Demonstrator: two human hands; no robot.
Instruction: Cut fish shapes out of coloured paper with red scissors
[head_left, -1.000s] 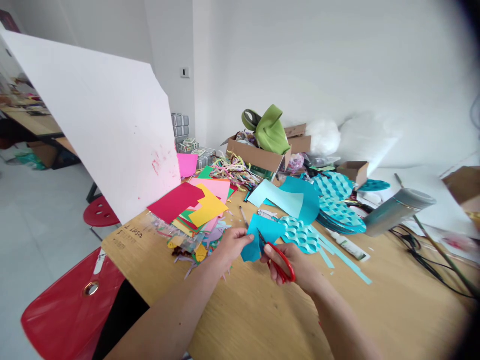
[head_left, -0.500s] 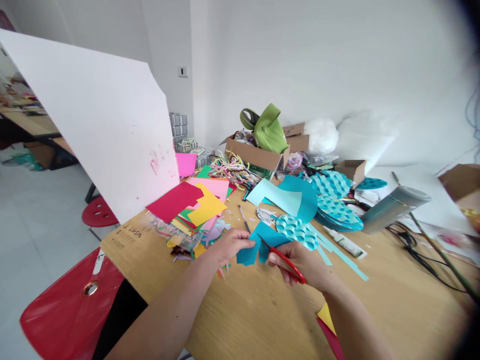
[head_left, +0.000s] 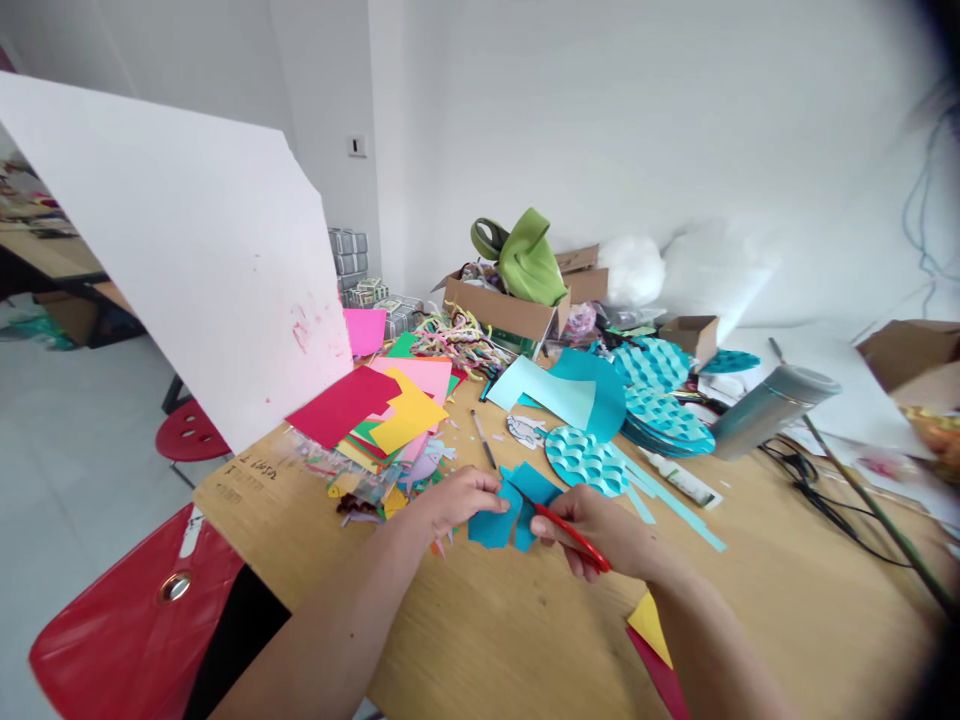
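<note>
Blue paper between both hands.

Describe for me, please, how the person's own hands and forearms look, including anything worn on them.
The left hand and right hand show no gloves, rings, watch or bracelet. The left forearm and right forearm show no sleeves; the left one bears a small spot.

Board left, flask right; pen behind held paper
</note>
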